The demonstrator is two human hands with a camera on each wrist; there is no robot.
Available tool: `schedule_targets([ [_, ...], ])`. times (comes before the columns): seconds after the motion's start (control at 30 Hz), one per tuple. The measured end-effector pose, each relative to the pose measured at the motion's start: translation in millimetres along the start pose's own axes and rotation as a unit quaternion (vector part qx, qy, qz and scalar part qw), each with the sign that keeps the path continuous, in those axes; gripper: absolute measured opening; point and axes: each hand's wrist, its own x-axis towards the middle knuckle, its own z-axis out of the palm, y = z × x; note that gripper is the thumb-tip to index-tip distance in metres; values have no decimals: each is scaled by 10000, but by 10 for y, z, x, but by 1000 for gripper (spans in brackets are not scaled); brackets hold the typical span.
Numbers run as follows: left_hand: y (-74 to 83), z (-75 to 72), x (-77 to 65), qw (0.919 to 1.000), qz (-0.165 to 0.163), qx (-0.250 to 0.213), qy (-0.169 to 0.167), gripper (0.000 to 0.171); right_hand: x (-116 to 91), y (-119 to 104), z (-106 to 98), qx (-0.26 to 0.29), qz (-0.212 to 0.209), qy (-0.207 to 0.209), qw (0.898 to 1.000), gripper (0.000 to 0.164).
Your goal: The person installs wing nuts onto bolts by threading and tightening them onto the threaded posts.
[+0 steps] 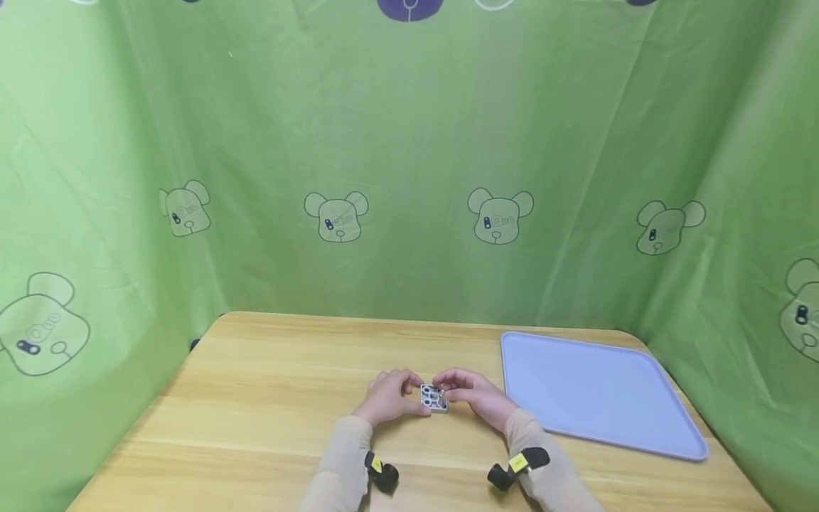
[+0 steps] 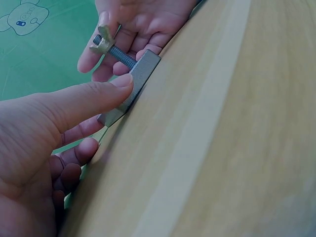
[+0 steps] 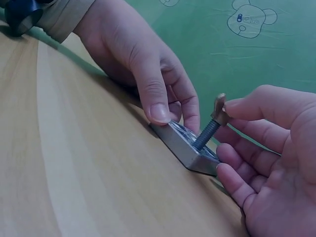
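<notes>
On the wooden table sits a small square metal block (image 1: 435, 408) with round holes in its upper face. My left hand (image 1: 387, 398) grips it, thumb on the near edge and fingers at the far side. From the block's right part a threaded bolt (image 3: 206, 136) stands up, with a brass-coloured wing nut (image 3: 220, 111) near its top end. My right hand (image 1: 478, 395) pinches the wing nut between thumb and index finger, its other fingers loosely bent beside the block. In the left wrist view the block (image 2: 140, 74) lies flat on the table.
A pale blue-violet tray (image 1: 589, 391) lies on the right side of the wooden table (image 1: 275, 384). Green curtains (image 1: 409, 128) with bear drawings enclose the back and sides. Each sleeve carries a black wrist camera (image 1: 386, 478).
</notes>
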Motion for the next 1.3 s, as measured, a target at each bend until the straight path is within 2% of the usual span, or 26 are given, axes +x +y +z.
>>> schedule_targets([
  [0.3,13,-6,-5,10000,-16,63,-23,51,17,17,1,-240,-143,-80,9996,34],
  [0.57,16,-5,-10,10000,25,25,4,51,32,18,26,-524,-183,174,9983,30],
  [0.83,13,-1,-10,10000,43,79,13,51,28,-8,72,-572,-133,333,9977,30],
  [1.03,12,-3,-8,10000,21,39,3,52,19,10,24,-186,-104,137,9997,39],
  [1.2,3,3,3,10000,29,30,2,52,18,20,-17,389,-54,225,9990,42],
  [1.3,5,-4,3,10000,35,17,-7,53,28,30,-29,555,-46,208,9982,41],
])
